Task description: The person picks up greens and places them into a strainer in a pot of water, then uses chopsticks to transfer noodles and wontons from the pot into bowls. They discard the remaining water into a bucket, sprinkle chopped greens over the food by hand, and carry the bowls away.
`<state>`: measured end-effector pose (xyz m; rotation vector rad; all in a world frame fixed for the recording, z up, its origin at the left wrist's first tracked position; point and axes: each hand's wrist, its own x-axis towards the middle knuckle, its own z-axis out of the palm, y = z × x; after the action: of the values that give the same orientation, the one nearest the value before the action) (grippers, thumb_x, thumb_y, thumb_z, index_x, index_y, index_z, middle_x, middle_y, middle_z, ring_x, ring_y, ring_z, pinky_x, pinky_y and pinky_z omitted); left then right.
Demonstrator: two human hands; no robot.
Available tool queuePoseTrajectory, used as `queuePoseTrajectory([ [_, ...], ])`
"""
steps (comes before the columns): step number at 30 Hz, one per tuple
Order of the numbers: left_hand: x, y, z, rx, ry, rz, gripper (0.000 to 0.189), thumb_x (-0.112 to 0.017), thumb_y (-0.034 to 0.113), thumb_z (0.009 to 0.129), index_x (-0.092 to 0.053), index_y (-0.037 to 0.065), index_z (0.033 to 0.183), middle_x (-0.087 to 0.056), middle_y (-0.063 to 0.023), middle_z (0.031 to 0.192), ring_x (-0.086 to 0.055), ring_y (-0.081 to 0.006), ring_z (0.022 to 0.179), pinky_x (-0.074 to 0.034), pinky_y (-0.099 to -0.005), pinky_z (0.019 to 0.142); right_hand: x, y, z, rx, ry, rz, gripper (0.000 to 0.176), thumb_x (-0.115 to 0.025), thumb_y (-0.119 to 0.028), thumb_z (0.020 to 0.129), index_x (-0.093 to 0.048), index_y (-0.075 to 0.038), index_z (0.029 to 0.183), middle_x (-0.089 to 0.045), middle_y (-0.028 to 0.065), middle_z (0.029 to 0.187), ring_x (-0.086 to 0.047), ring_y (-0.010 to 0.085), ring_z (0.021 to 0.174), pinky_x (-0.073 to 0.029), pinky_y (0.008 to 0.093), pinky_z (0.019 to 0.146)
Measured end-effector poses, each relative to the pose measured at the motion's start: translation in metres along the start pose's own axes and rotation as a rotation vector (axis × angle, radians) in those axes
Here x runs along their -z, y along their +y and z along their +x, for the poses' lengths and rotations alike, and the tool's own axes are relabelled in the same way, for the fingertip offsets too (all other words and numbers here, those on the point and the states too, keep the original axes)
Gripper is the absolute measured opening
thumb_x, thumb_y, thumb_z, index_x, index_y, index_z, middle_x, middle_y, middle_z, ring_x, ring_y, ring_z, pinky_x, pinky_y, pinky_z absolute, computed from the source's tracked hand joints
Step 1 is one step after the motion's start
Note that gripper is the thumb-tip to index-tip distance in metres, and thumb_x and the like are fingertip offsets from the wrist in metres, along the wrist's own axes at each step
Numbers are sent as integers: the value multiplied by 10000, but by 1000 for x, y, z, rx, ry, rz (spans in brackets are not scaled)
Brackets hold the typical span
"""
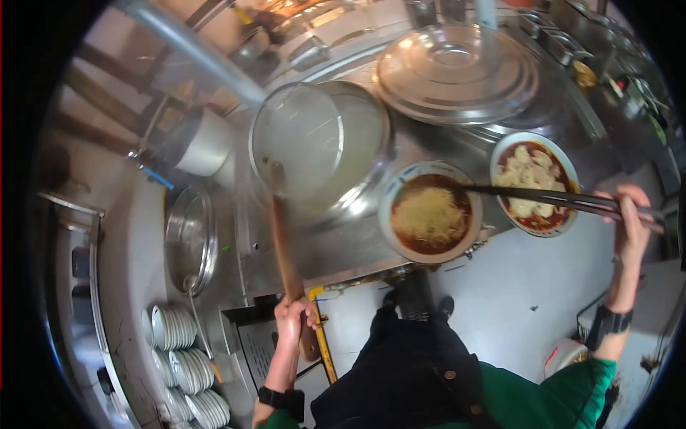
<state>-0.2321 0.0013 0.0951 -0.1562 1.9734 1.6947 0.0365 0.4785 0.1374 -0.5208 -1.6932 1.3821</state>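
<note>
Head view: left hand (294,314) is clamped on the wooden handle of the strainer (279,207), its mesh end at the pot (361,200) up left of centre, and the right hand (632,214) over at far right is gripping chopsticks (550,195). Looks to me like arranging the noodles (429,218), which calls for light, steady tips next, can't tell if they're touching tho. Noodles sit in a bowl (427,257) mid-frame, between the hands.
</note>
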Motion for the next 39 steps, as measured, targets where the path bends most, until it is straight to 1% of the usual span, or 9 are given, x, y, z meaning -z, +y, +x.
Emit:
queuePoseTrajectory([
  [2, 29, 3, 34, -138, 5, 268, 167, -412, 75, 744, -494, -11, 862, -449, -53, 519, -456, -127, 417, -403, -253, 390, 17, 1, -3, 23, -8, -64, 202, -465, -166, 874, -505, -3, 987, -600, 216, 934, -592, 168, 714, -409, 202, 584],
  [6, 81, 49, 131, -570, 299, 1034, 362, -487, 170, 772, -496, 44, 1111, -572, -150, 582, -582, -288, 515, -473, -381, 490, 15, 7, -10, 34, 148, -161, 268, -449, -215, 889, -481, -10, 1058, -569, 224, 1012, -573, 146, 787, -386, 198, 631],
  [10, 111, 113, 252, -818, 275, 1605, 569, -531, 194, 764, -330, 100, 1288, -601, -198, 812, -601, -335, 730, -473, -447, 637, -10, -2, -30, 11, 267, -138, 281, -453, -214, 891, -477, 0, 1071, -581, 200, 1009, -584, 173, 813, -380, 208, 642],
  [20, 88, 119, 419, -421, -200, 2009, 462, -494, 226, 772, -387, -6, 1157, -584, -202, 928, -571, -332, 876, -457, -395, 754, -91, -49, -84, -94, 477, -476, 268, -442, -216, 897, -503, -23, 1072, -576, 179, 1048, -573, 149, 873, -358, 214, 647],
  [26, 154, 115, 381, -359, -565, 1554, 287, -512, 198, 759, -548, 7, 970, -591, -249, 808, -610, -338, 739, -497, -429, 602, -107, -74, -82, -82, 478, -546, 276, -412, -233, 908, -498, -36, 1081, -581, 172, 1047, -571, 132, 833, -337, 213, 650],
  [28, 131, 133, 334, 205, -527, 1457, 248, -479, 139, 752, -549, -48, 900, -587, -231, 708, -618, -323, 644, -497, -431, 525, -116, -73, -79, -91, 504, -540, 277, -412, -235, 908, -497, -39, 1083, -581, 171, 1048, -569, 129, 836, -336, 211, 649],
  [32, 87, 120, 295, 743, -545, 891, 168, -428, 87, 768, -495, -23, 661, -523, -140, 564, -550, -244, 477, -467, -380, 442, -129, -68, -74, -70, 571, -484, 279, -411, -243, 907, -490, -50, 1091, -580, 166, 1050, -562, 118, 848, -331, 203, 645],
  [36, 26, 69, 318, 677, -954, 387, 229, -402, 142, 805, -437, 50, 598, -497, -118, 547, -506, -220, 500, -431, -325, 490, -133, -78, -76, -119, 582, -416, 278, -417, -245, 904, -483, -62, 1102, -578, 163, 1057, -560, 113, 854, -331, 202, 643],
  [39, -21, 63, 333, 724, -949, 131, 204, -404, 136, 798, -421, 58, 610, -458, -74, 535, -492, -178, 525, -419, -302, 513, -139, -90, -81, -147, 643, -394, 282, -421, -251, 902, -481, -69, 1108, -580, 156, 1057, -559, 107, 851, -333, 198, 647],
])
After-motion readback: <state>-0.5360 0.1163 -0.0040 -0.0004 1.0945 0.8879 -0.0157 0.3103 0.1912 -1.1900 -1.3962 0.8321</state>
